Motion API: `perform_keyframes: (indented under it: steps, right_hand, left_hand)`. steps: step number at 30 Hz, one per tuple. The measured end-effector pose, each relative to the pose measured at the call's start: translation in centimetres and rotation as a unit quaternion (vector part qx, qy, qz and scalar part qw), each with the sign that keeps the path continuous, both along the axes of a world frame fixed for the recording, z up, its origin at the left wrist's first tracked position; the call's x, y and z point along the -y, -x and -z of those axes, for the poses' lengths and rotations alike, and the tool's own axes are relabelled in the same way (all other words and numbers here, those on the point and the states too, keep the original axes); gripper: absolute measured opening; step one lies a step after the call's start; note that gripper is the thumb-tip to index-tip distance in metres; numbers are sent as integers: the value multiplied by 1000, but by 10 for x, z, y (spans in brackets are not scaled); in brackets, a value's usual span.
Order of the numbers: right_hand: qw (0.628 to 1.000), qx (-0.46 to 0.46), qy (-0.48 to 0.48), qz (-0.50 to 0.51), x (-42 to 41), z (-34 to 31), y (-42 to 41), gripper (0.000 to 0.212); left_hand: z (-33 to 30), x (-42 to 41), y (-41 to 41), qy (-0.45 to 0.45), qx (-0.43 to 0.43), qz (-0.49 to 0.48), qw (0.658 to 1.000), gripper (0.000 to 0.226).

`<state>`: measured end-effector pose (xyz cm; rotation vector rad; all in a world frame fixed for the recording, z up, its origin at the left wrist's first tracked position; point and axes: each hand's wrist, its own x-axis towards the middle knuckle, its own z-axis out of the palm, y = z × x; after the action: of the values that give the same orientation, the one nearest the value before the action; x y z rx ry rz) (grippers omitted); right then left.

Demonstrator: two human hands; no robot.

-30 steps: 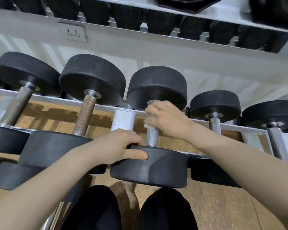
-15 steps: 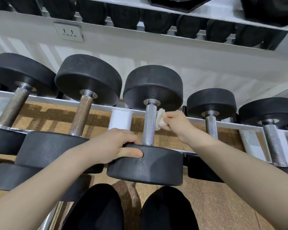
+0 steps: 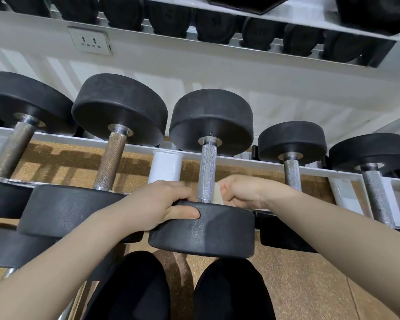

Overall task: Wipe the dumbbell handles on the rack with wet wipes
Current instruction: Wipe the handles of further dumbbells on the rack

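I note my right hand (image 3: 240, 191) has slid from the top of the knurled handle (image 3: 207, 174) to its base, pinching a mostly hidden wet wipe (image 3: 217, 195) against it, while my left hand (image 3: 162, 204) grips the near head (image 3: 203, 229) of the racked dumbbell, its axis running away from me.

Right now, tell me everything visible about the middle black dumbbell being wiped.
The middle black dumbbell has two round matte rubber-looking heads joined by a bright knurled steel handle. It lies across the white rack rails, near head toward the camera. The left hand grips the near head's rim; the right hand holds a white wet wipe against the handle's lower end.
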<state>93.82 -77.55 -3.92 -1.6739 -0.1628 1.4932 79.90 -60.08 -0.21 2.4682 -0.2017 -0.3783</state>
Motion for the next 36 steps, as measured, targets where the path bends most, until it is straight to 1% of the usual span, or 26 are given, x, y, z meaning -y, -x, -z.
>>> perform_keyframes:
  steps: [1, 2, 4, 5, 6, 9, 11, 12, 13, 14, 15, 16, 17, 21, 23, 25, 27, 28, 29, 30, 33, 34, 36]
  right_hand:
    - [999, 31, -20, 20, -5, 5, -3, 51]
    - [996, 35, -44, 76, -9, 7, -8, 50]
    - [977, 49, -81, 193, -16, 4, -20, 46]
    - [970, 63, -88, 218, -18, 4, -24, 44]
    - [969, 78, -90, 217, -17, 6, -26, 41]
    - [986, 96, -53, 128, -5, 13, -16, 32]
    - [995, 74, -22, 63, 6, 17, -7, 28]
    - [997, 62, -16, 41, 10, 17, -3, 31]
    - [998, 62, -9, 25, 13, 17, 1, 35]
    - [997, 70, -11, 16, 13, 16, 4, 33]
    - [997, 80, -11, 12, 13, 15, 7, 27]
    - [996, 90, -10, 9, 13, 14, 9, 20]
    - [995, 99, -8, 2, 11, 12, 10, 16]
    - [992, 123, 12, -38, 5, 7, 9, 14]
    - [989, 132, 46, -40, -1, 3, 9, 3]
    - [980, 167, 92, -48, -10, -2, 10, 11]
    - [953, 250, 142, -94, -19, -5, 11, 23]
    - [941, 281, 156, -104, -22, -7, 10, 29]
    - [941, 287, 153, -92, -23, -6, 10, 31]
    - [952, 263, 140, -68, -22, -6, 9, 30]
    - [990, 130, 51, 31, -10, 1, 8, 19]
    - [994, 95, 18, 61, -7, 5, 8, 16]
    - [992, 52, -33, 113, -4, 12, 5, 15]
  left_hand:
    - [-1, 0, 0, -2, -2, 0, 1000, 80]
    - [-2, 0, 0, -5, -4, 0, 1000, 82]
    - [-4, -1, -1, -21, -11, 8, 1000, 84]
    - [-4, -1, -1, -30, -15, 11, 999, 84]
    - [-5, -1, -2, -34, -18, 12, 999, 84]
    - [-5, -1, -2, -38, -33, 11, 999, 79]
    - [-3, 0, -2, -48, -31, 13, 998, 64]
    - [-2, -1, -2, -41, -28, 10, 999, 63]
    - [-1, -1, -1, -25, -24, 4, 999, 72]
    - [0, -3, -1, -12, -17, -2, 1000, 84]
    - [1, -3, 0, -7, -13, -5, 1000, 92]
    - [2, -3, 1, -6, -12, -5, 1000, 96]
    - [2, -4, 1, -5, -13, -6, 1000, 96]
    - [6, -3, -1, 13, -4, -30, 999, 86]
    - [10, -3, -1, 17, 3, -35, 999, 82]
    - [13, -4, -2, 20, 9, -35, 999, 80]
    - [15, -5, -2, 31, 15, -35, 999, 79]
    - [16, -5, -2, 37, 17, -34, 999, 78]
    - [17, -5, -3, 40, 18, -34, 998, 78]
    - [17, -6, -3, 41, 19, -35, 998, 77]
    - [20, -5, -2, 35, 16, -36, 999, 79]
    - [20, -6, -2, 32, 15, -37, 999, 79]
    - [20, -6, -2, 32, 17, -40, 999, 81]
